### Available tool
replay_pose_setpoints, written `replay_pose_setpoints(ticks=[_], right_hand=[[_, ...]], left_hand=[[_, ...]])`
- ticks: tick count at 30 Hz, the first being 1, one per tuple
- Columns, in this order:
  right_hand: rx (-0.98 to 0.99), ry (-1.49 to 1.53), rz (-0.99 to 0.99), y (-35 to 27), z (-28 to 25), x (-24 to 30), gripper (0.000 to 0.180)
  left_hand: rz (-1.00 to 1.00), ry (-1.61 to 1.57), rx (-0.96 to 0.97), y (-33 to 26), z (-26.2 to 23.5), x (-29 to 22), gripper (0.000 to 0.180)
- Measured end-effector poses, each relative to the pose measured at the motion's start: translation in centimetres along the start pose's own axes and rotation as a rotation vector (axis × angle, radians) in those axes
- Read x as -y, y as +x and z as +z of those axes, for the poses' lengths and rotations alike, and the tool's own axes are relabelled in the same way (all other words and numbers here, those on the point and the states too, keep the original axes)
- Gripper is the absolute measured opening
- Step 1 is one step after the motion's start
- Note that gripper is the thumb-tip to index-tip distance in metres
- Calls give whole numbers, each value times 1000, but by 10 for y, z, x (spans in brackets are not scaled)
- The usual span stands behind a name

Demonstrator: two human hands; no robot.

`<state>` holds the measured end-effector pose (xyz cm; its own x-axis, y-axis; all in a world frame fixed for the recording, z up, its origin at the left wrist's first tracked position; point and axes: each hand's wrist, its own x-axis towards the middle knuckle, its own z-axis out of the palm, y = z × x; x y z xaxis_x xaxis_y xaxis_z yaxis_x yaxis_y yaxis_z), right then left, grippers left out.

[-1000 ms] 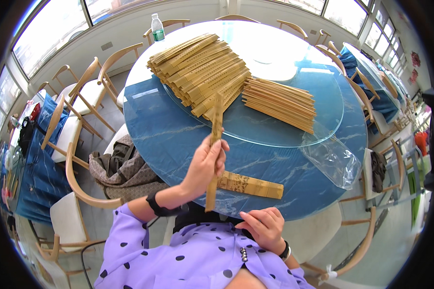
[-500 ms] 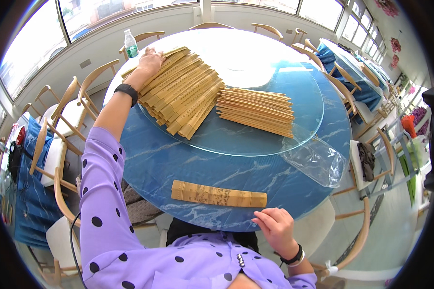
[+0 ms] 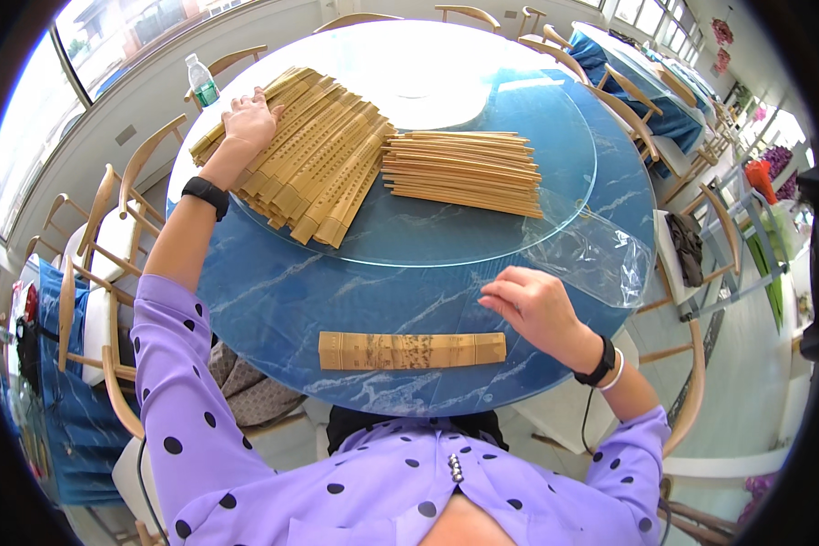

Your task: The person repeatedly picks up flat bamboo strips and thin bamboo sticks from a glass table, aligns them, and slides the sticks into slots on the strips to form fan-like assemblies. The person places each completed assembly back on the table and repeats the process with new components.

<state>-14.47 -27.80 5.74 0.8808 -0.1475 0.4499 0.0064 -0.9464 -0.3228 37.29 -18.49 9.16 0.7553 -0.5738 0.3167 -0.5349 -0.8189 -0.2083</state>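
My left hand (image 3: pixel 251 123) rests on the far left of a fanned pile of flat tan strips (image 3: pixel 323 150), its fingers spread and apparently not gripping any. Dark marks run along many of these strips. Over the table's near right my right hand (image 3: pixel 539 309) hovers with fingers bent together; I see nothing held in it. To its left, near the front edge, one tan strip (image 3: pixel 411 350) with dark print lies flat, lengthwise across the table. Beside the fanned pile is a neat stack of thin tan strips (image 3: pixel 464 171), seen edge-on.
The round blue marbled table (image 3: pixel 282 355) carries a glass turntable (image 3: pixel 446 246) under both piles. A clear plastic bag (image 3: pixel 601 255) lies at the right edge. On the far left stands a water bottle (image 3: pixel 202 82). Wooden chairs (image 3: pixel 109 264) surround the table.
My right hand has risen from the near edge and moved farther over the table. The left hand stays at the fanned pile, its fingers more spread. The view has shifted slightly.
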Motion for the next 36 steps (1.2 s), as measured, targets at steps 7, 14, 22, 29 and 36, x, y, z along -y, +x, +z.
replay_pose_setpoints(ticks=[7, 14, 22, 29, 36], right_hand=[[-13, -262, 15, 62, 27, -76, 18], [33, -469, 26, 88, 55, -112, 19], [94, -382, 44, 93, 53, -120, 15], [193, -589, -110, 96, 59, -125, 17], [179, -716, -89, 79, 57, -111, 21]], left_hand=[[37, 145, -114, -31, 2, -24, 68], [71, 124, -220, -42, 15, -10, 61], [170, 5, -323, -56, 10, 16, 60], [209, -25, -450, -116, -11, 42, 60], [506, -484, -301, -279, -39, -5, 57]])
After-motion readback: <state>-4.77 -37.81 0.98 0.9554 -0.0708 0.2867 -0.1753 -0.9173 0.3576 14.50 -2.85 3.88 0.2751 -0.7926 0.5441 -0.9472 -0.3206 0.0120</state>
